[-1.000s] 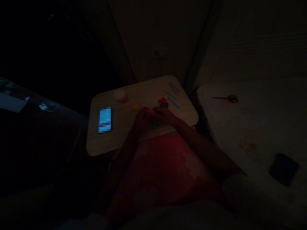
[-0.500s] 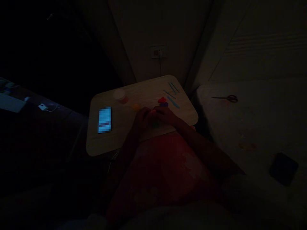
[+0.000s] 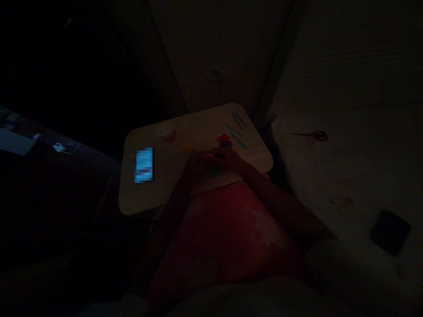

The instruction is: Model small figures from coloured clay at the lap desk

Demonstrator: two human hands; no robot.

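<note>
The light is very dim. My left hand [image 3: 196,162] and my right hand [image 3: 228,158] meet over the near part of a small wooden table [image 3: 139,200]. Between their fingertips is a pinkish-red lump [image 3: 209,156] that looks like modelling clay, partly covered by the fingers. Both hands are closed on it. Just below the hands lies a green lump [image 3: 213,171]. Beyond my right hand sit a bright red lump [image 3: 223,138] and a purple lump [image 3: 226,144], close together. A yellow-orange lump [image 3: 188,147] rests beyond my left hand.
Several thin teal tools, one a knife-like blade [image 3: 239,141], lie at the table's far right. A lidded tub [image 3: 166,133] stands at the back left, near a lit phone [image 3: 144,165]. Scissors [image 3: 312,135] and a dark object [image 3: 391,232] lie on the pale surface to the right.
The fingers have shifted slightly around the pinkish-red lump. More of the green lump shows below the hands. The other things have stayed put.
</note>
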